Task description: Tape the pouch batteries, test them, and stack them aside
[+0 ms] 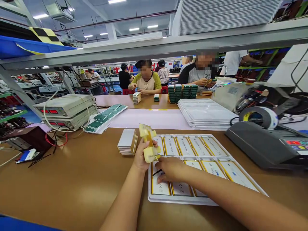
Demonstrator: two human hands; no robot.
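Observation:
My left hand (141, 156) is wrapped round a pale yellow block-shaped piece (149, 154), held upright over the left edge of a white tray (183, 201). My right hand (169, 170) is beside it, above the tray's near left compartment, fingers bent, with a thin black item (157, 172) at its fingertips. Two rows of flat white cells with yellow edges (181, 189) lie in the tray; my right hand and forearm cover some of them. Just left of the tray stands a stack of white cells (127, 141).
A grey tape dispenser (262, 141) stands at the right, stacked white trays (207, 112) behind. Power supplies (68, 110) and green-patterned sheets (106, 118) are at the left. An overhead shelf (144, 48) crosses the view. Several people work beyond the bench.

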